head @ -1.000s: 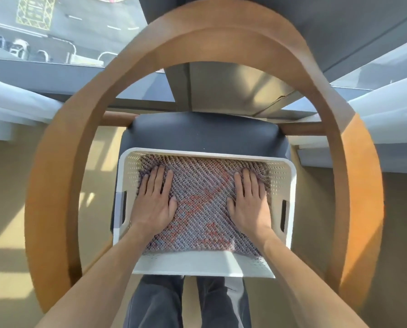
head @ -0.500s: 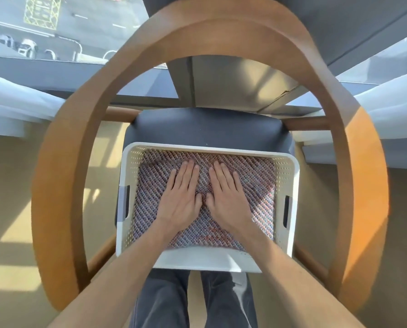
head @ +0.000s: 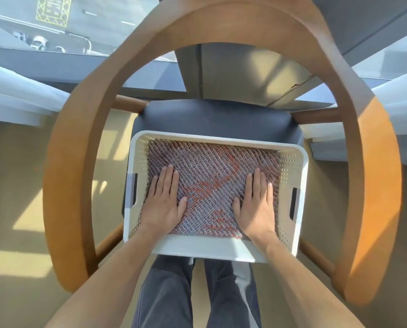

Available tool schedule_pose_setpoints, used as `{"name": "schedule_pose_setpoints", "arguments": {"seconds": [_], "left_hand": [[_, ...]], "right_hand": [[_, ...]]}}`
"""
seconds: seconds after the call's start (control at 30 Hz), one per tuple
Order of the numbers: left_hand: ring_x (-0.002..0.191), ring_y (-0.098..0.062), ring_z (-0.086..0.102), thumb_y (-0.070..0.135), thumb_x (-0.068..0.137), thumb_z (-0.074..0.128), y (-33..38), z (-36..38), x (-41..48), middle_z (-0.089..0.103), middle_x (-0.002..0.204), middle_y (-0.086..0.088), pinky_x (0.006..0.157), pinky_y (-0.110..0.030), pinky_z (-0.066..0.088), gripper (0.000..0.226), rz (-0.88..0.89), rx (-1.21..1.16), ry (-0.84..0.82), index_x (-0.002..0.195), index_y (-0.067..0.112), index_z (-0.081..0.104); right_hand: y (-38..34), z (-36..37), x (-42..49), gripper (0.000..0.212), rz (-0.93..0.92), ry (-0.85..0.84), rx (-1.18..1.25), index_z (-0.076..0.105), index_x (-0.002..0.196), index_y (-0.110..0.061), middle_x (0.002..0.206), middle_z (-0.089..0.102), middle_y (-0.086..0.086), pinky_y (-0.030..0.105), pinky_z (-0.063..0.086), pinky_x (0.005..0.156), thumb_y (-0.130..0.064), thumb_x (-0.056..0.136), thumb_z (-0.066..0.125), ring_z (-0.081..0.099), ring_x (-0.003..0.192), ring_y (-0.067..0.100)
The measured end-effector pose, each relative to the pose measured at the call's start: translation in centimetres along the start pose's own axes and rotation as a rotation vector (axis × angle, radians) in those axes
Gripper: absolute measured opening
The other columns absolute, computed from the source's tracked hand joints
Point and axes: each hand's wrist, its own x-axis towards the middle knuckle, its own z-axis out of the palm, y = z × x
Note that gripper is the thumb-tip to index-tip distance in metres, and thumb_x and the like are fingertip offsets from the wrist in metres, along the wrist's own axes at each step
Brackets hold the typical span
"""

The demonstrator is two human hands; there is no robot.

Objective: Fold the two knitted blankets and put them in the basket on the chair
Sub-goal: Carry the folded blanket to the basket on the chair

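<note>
The folded knitted blanket [head: 212, 178] lies flat inside the white basket [head: 205, 250], which sits on the dark seat of the wooden chair [head: 79, 138], and both hands are pressed down on top of it. The left hand [head: 163, 201] rests palm-down near the blanket's left end, close to the left basket wall. The right hand [head: 257, 203] mirrors it near the right end, and a broad strip of knit lies bare between them. The fingers [head: 168, 176] of both hands are straight and close together, pointing away from the person toward the far wall; they hold nothing and only press flat on the fabric. The blanket's long axis runs side to side across the basket, square to the way the fingers point, so each hand covers one end and neither is nearer than the other. Only one blanket shows on top; whether a second lies beneath it cannot be told. If more smoothing is wanted, the bare middle and the far edge lie just ahead of the fingertips.
</note>
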Motion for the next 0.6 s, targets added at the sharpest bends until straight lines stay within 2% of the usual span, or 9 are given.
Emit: {"name": "schedule_pose_setpoints", "arguments": {"seconds": [0.07, 0.17, 0.23, 0.3, 0.4, 0.5, 0.6], "left_hand": [[0.147, -0.023, -0.003, 0.042, 0.094, 0.023, 0.6, -1.7, -0.6, -0.003, 0.159, -0.009, 0.119, -0.037, -0.001, 0.070, -0.038, -0.068, -0.022, 0.151, 0.007, 0.003], [0.147, -0.024, 0.005, 0.031, 0.097, 0.033, 2.2, -5.5, -2.0, 0.007, 0.159, -0.008, 0.119, -0.037, 0.007, 0.061, -0.133, -0.259, -0.094, 0.150, 0.011, 0.013], [0.143, -0.026, 0.019, 0.027, 0.097, 0.037, 3.1, -7.9, -3.7, 0.021, 0.155, -0.011, 0.117, -0.039, 0.019, 0.055, -0.198, -0.411, -0.182, 0.147, 0.008, 0.024], [0.131, -0.028, 0.038, 0.024, 0.096, 0.039, 3.7, -9.9, -5.2, 0.040, 0.143, -0.015, 0.107, -0.039, 0.032, 0.047, -0.210, -0.497, -0.219, 0.139, 0.004, 0.038], [0.106, -0.030, 0.054, 0.024, 0.094, 0.041, 4.4, -12.7, -7.8, 0.061, 0.116, -0.012, 0.086, -0.035, 0.042, 0.031, -0.215, -0.528, -0.242, 0.115, 0.005, 0.054], [0.094, -0.025, 0.057, 0.026, 0.094, 0.042, 4.9, -15.1, -10.3, 0.063, 0.100, -0.006, 0.085, -0.038, 0.047, 0.023, -0.247, -0.606, -0.245, 0.102, 0.009, 0.055], [0.085, -0.020, 0.055, 0.025, 0.093, 0.043, 5.1, -16.8, -12.4, 0.061, 0.094, -0.005, 0.073, -0.033, 0.044, 0.015, -0.265, -0.626, -0.230, 0.096, 0.015, 0.052]], "right_hand": [[-0.7, -1.6, -0.7, 0.067, 0.027, -0.045, 0.002, 0.020, 0.146, 0.000, 0.155, 0.008, 0.020, 0.044, 0.009, 0.116, -0.031, 0.091, 0.042, 0.009, 0.144, 0.032], [-0.9, -4.8, -1.7, 0.055, 0.028, -0.157, 0.150, 0.036, 0.141, -0.005, 0.155, 0.012, 0.020, 0.042, 0.014, 0.116, -0.023, 0.090, 0.047, 0.014, 0.143, 0.034], [-0.9, -7.9, -2.9, 0.050, 0.050, -0.312, 0.337, 0.041, 0.138, -0.004, 0.151, 0.026, 0.019, 0.038, 0.020, 0.114, -0.024, 0.093, 0.044, 0.023, 0.140, 0.030], [-0.9, -10.9, -4.3, 0.044, 0.086, -0.412, 0.481, 0.048, 0.131, 0.000, 0.139, 0.045, 0.017, 0.032, 0.031, 0.105, -0.023, 0.094, 0.042, 0.040, 0.130, 0.027], [-0.7, -14.7, -6.8, 0.044, 0.137, -0.434, 0.573, 0.047, 0.135, -0.009, 0.139, 0.050, 0.008, 0.029, 0.036, 0.102, -0.027, 0.095, 0.041, 0.047, 0.125, 0.024], [-0.2, -17.3, -8.8, 0.038, 0.188, -0.381, 0.634, 0.052, 0.129, -0.013, 0.129, 0.057, 0.008, 0.029, 0.042, 0.091, -0.028, 0.095, 0.042, 0.054, 0.106, 0.020], [0.1, -19.1, -10.8, 0.037, 0.212, -0.340, 0.661, 0.054, 0.126, -0.014, 0.115, 0.061, 0.008, 0.026, 0.041, 0.075, -0.030, 0.094, 0.044, 0.057, 0.089, 0.021]]}}
